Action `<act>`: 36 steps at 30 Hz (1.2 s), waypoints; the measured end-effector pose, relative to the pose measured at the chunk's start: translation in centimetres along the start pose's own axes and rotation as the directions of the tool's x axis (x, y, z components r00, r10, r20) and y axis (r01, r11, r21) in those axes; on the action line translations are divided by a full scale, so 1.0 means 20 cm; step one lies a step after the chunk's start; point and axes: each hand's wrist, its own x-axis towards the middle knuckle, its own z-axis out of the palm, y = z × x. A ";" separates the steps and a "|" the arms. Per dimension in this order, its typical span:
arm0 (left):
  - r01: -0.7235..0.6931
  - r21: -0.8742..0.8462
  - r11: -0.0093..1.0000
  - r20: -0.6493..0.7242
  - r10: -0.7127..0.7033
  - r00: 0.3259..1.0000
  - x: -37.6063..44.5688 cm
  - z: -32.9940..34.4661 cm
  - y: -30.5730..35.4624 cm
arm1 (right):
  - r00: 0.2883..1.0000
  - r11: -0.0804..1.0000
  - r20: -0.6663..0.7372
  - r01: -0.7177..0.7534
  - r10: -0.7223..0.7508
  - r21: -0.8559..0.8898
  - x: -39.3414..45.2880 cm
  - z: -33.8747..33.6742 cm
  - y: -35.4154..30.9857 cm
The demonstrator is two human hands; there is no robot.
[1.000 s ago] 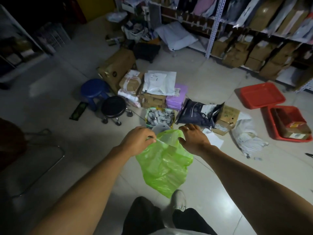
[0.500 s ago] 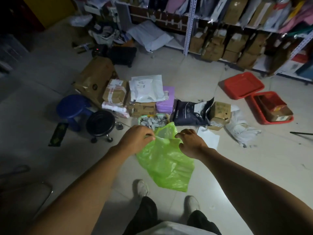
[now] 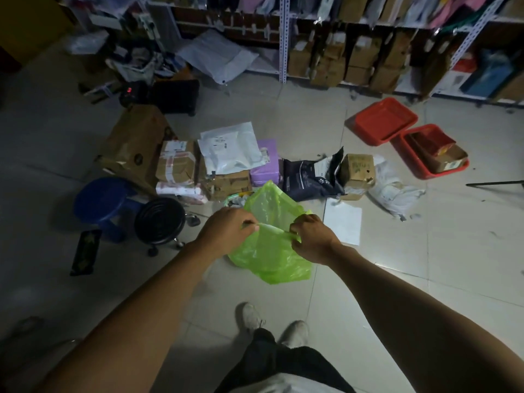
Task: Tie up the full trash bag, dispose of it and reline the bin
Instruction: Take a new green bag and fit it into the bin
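Hands closer now, L hand (image 3: 226,232) & R hand (image 3: 310,239) fingers pinching green bag (image 3: 269,251) rim.

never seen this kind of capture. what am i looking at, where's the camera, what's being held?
No robot: a person's two bare hands, filmed by one wide-angle camera on their head, looking down. The left hand and right hand pinch the rim of a thin translucent green plastic bag and hold it up above the pale tiled floor. Beyond it lie taped cardboard parcels, a round blue plastic stool and two red plastic trays. Their shoes show below.
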 end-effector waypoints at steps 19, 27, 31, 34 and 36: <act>0.607 0.064 0.792 0.138 -0.610 0.780 -0.13 0.25 -0.07 | 0.953 0.973 -0.277 0.169 -0.122 0.154 -0.25 0.05 -0.01; 0.855 -0.406 0.323 0.621 -0.589 0.517 -0.05 0.30 0.10 | 0.912 0.973 -0.408 0.140 -0.055 0.181 -0.33 0.08 -0.05; 0.856 -0.412 0.312 0.696 -0.498 0.517 -0.01 0.35 0.19 | 0.895 0.973 -0.445 0.138 -0.043 0.183 -0.37 0.07 -0.05; 0.846 -0.453 0.281 0.728 -0.431 0.533 0.02 0.37 0.25 | 0.886 0.972 -0.462 0.144 -0.042 0.188 -0.41 0.05 -0.05; 0.838 -0.477 0.267 0.756 -0.362 0.545 0.03 0.38 0.29 | 0.884 0.972 -0.466 0.149 -0.049 0.181 -0.43 0.04 -0.04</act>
